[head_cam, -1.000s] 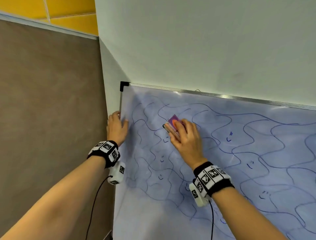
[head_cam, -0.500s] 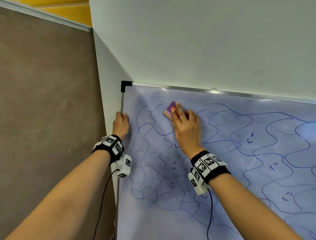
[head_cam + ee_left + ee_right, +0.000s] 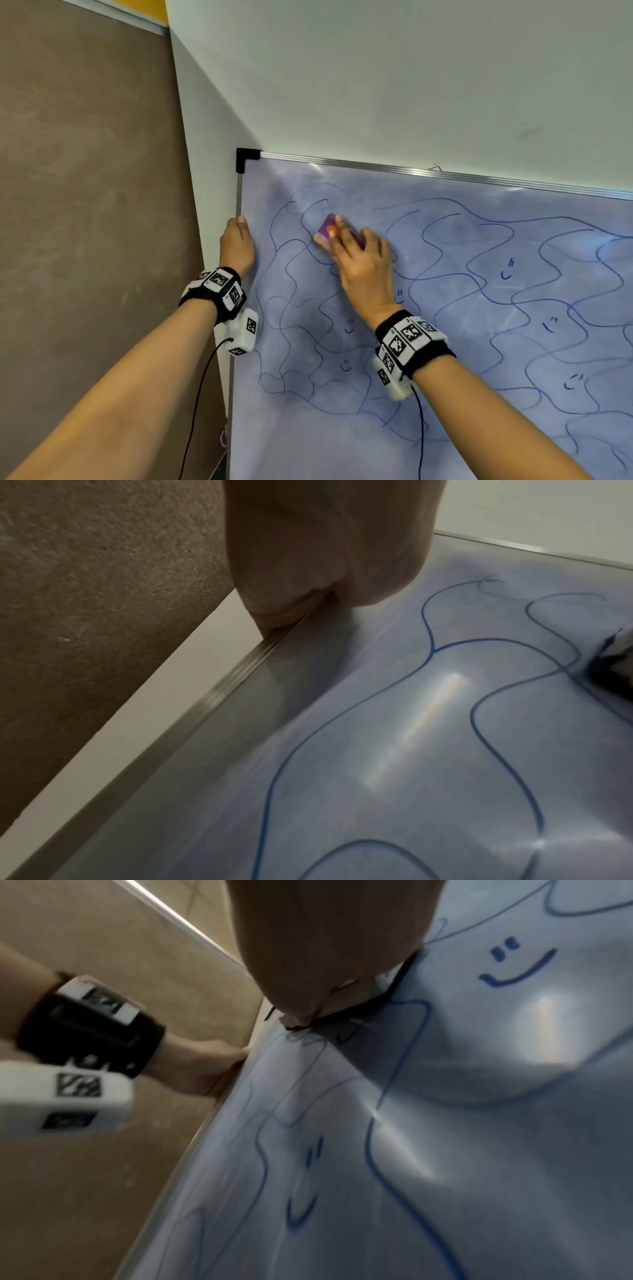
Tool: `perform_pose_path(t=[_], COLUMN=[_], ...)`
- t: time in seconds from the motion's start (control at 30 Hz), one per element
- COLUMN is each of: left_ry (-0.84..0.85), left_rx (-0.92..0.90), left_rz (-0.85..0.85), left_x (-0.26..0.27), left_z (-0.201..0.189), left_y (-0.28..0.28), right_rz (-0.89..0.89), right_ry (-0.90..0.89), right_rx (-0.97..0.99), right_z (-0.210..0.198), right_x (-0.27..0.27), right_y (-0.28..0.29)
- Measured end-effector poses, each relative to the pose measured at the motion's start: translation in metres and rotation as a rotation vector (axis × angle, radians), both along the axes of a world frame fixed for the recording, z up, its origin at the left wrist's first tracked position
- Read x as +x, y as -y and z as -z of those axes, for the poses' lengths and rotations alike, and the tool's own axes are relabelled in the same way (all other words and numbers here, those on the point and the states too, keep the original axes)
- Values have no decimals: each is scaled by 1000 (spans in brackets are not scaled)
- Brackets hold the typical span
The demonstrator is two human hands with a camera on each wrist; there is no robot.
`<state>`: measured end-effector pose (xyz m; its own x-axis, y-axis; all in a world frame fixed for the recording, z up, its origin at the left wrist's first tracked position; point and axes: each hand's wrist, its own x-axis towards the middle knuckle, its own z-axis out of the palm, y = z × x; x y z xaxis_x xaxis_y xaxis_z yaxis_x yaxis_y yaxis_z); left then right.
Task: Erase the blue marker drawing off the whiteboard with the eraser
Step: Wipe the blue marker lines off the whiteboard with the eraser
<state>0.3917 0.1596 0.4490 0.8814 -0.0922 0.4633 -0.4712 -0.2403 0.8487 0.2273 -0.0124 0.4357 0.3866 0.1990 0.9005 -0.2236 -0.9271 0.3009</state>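
Eraser (image 3: 326, 229) flat on whiteboard (image 3: 445, 342), long axis up-left to down-right, in right hand (image 3: 359, 263) grip; left hand (image 3: 236, 245) grasping frame (image 3: 238, 195).

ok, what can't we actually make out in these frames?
- Eraser: head view, mostly under the right hand; right wrist view, blurred.
- Left hand fingers: behind the whiteboard edge.
- Blue drawing: cut off right and bottom, head view.
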Motion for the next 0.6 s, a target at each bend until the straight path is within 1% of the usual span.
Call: perform_pose_path(t=[0.07, 0.13, 0.27, 0.33, 0.4, 0.5, 0.53, 0.6], left_ry=[-8, -6, -5, -4, 1, -3, -3, -3], left_rx=[0, -7, -31, -43, -57, -62, -62, -60], left_rz=[1, 2, 6, 4, 3, 7, 11, 16], left_x=[0, -2, -4, -4, -5, -6, -6, -5], left_z=[1, 1, 1, 1, 1, 2, 2, 2], left_y=[0, 0, 0, 0, 0, 1, 1, 1], right_rz=[-14, -12, 47, 66, 48, 6, 3, 14], right_ry=[-76, -66, 125, 188, 150, -23, -43, -7], right_rx=[-41, -25, 114, 136, 98, 15, 11, 59], right_z=[10, -1, -40, -38, -20, 9, 10, -2], right_x=[-2, -3, 2, 6, 9, 5, 3, 4], right_y=[-1, 2, 8, 3, -7, -15, -14, -10])
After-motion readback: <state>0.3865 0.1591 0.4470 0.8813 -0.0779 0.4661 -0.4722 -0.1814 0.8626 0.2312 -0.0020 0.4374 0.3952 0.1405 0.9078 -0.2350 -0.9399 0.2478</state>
